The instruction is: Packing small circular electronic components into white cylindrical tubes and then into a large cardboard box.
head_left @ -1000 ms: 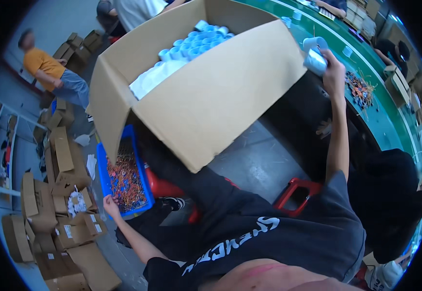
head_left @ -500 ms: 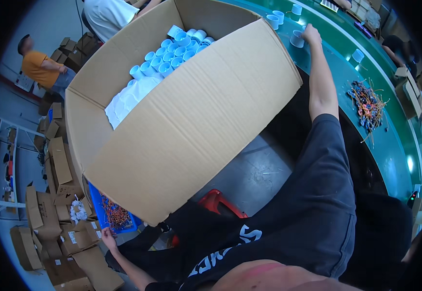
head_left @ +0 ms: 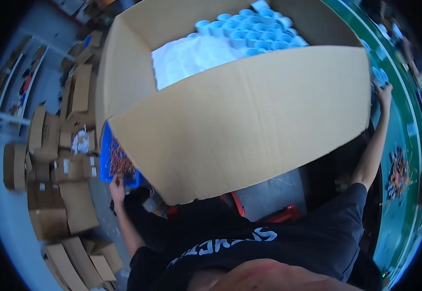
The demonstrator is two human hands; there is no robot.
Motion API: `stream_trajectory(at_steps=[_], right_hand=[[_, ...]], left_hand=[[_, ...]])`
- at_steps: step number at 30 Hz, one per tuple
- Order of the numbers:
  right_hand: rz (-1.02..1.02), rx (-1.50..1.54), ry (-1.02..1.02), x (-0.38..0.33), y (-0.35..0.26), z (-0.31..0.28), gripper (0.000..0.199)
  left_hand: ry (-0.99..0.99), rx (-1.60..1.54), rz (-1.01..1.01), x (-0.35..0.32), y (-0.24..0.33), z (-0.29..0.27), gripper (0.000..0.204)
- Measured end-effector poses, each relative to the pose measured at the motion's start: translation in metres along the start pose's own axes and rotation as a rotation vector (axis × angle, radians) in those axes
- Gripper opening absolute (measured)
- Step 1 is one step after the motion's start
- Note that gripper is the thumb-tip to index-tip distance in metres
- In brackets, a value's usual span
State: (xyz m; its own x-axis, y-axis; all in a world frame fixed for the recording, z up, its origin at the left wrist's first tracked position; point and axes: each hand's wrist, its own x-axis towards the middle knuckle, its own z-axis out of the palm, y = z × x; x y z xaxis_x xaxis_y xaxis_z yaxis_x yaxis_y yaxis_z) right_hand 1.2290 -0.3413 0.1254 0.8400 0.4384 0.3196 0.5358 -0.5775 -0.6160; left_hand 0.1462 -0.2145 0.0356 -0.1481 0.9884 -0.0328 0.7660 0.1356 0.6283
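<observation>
A large cardboard box (head_left: 250,126) stands before me, with pale blue plastic cups (head_left: 240,39) set in rows on white lining (head_left: 191,60). At its left, my left hand (head_left: 117,191) has its fingers curled at the near edge of a blue plastic bin (head_left: 105,157). Small orange-and-dark wired parts (head_left: 121,162) fill that bin. My right arm reaches past the box's right side to a green work surface. There my right hand (head_left: 384,94) is closed at the near side of pale plastic cups (head_left: 379,75); its fingertips are partly blurred.
On the green conveyor-like surface (head_left: 395,126) lies a pile of wired parts (head_left: 397,174), with a single cup (head_left: 411,129) farther up. Opened cardboard cartons (head_left: 46,208) crowd the floor at left, near a metal rack (head_left: 19,82). Something red (head_left: 283,213) shows below the box.
The view has swung left, so the box sits more central and the conveyor farther right. My right hand remains at the cups; my left hand stays at the bin.
</observation>
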Motion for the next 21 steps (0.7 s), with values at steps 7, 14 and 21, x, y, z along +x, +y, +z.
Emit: stream_trajectory(at_steps=[7, 14, 21], right_hand=[[-0.349, -0.388, 0.248, 0.043, 0.013, -0.015, 0.077], [-0.735, 0.289, -0.106, -0.084, -0.334, -0.022, 0.032], [-1.500, -0.454, -0.669, -0.177, -0.540, 0.220, 0.038]], left_hand=[[-0.004, -0.102, 0.030, 0.003, -0.024, 0.013, 0.011], [0.533, 0.729, -0.079, -0.036, -0.127, -0.018, 0.032], [0.254, 0.830, -0.597, -0.029, -0.136, 0.042, 0.057]])
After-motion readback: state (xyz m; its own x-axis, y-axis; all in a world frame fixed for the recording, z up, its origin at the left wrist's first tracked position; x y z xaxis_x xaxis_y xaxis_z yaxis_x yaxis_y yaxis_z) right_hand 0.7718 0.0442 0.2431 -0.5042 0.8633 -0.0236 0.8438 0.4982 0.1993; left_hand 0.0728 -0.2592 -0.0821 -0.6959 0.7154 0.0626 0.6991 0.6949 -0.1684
